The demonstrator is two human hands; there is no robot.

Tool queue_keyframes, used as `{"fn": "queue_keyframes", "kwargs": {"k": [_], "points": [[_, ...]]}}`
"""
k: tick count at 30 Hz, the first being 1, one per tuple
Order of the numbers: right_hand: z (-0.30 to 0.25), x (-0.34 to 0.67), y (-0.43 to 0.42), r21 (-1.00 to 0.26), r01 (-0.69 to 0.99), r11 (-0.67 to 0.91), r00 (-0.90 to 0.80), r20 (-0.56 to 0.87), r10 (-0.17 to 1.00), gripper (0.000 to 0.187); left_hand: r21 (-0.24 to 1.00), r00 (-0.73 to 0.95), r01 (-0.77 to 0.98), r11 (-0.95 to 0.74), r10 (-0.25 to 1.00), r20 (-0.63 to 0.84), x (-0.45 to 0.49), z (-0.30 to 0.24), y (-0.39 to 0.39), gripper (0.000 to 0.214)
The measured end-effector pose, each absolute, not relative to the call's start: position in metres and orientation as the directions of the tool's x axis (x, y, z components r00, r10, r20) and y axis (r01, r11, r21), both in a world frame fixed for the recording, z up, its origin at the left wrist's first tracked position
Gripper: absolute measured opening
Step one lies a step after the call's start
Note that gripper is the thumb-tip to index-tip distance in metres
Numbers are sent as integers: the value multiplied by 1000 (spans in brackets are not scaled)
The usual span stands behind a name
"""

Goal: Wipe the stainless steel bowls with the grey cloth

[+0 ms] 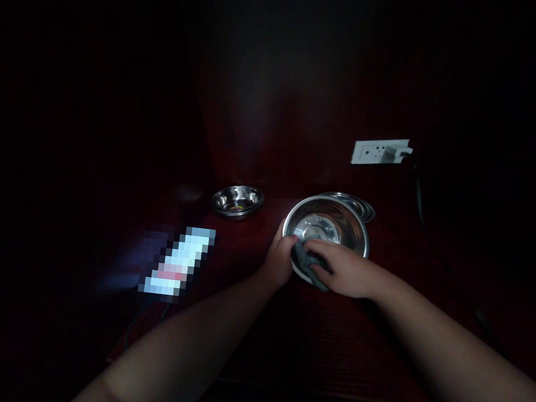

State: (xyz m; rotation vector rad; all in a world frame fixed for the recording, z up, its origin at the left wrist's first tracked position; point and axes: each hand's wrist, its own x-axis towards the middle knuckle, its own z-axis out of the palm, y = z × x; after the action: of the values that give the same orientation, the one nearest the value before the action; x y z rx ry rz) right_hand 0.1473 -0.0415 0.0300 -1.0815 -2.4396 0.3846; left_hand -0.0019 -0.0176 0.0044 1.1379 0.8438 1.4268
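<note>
A shiny steel bowl [355, 227] is tilted toward me above the dark red table. My left hand [282, 254] grips its left rim, thumb at the edge and the other fingers hidden behind the wall. At the near rim, my right hand [345, 269] presses a dark grey-green cloth [307, 267] against the bowl. Part of the cloth hangs over the rim, and the fingers are closed on it. Behind the bowl lie several steel plates or lids [366, 207], partly covered by it.
Small steel bowls [237, 203], apparently nested, stand at the back left. A bright, pixelated screen-like object [181, 262] lies at the table's left edge. On the back wall is a white socket [380, 152] with a plug and a cable [418, 195] running down. The surroundings are very dark.
</note>
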Motion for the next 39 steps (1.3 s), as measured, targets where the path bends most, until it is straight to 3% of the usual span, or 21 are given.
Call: {"fn": "queue_keyframes", "kwargs": {"k": [5, 12, 17, 27, 31, 39], "points": [[30, 141, -44, -455, 531, 715, -601, 393, 696, 23, 887, 73, -361, -288, 939, 335, 0, 8, -18, 32], [27, 134, -49, -414, 463, 784, -564, 545, 620, 42, 890, 83, -376, -257, 948, 309, 0, 4, -13, 41], [22, 134, -50, -456, 460, 762, -544, 533, 648, 53, 899, 202, -401, -177, 940, 275, 2, 0, -11, 50], [25, 128, -48, -514, 511, 689, -445, 528, 723, 52, 904, 214, -397, -155, 943, 256, 6, -2, -14, 50], [17, 130, -41, -466, 620, 631, -380, 526, 761, 54, 916, 181, -376, -142, 958, 222, 9, -3, -14, 49], [8, 142, -27, -242, 855, 458, -310, 470, 827, 56, 889, 213, -436, -140, 944, 253, 10, -2, -15, 45]]}}
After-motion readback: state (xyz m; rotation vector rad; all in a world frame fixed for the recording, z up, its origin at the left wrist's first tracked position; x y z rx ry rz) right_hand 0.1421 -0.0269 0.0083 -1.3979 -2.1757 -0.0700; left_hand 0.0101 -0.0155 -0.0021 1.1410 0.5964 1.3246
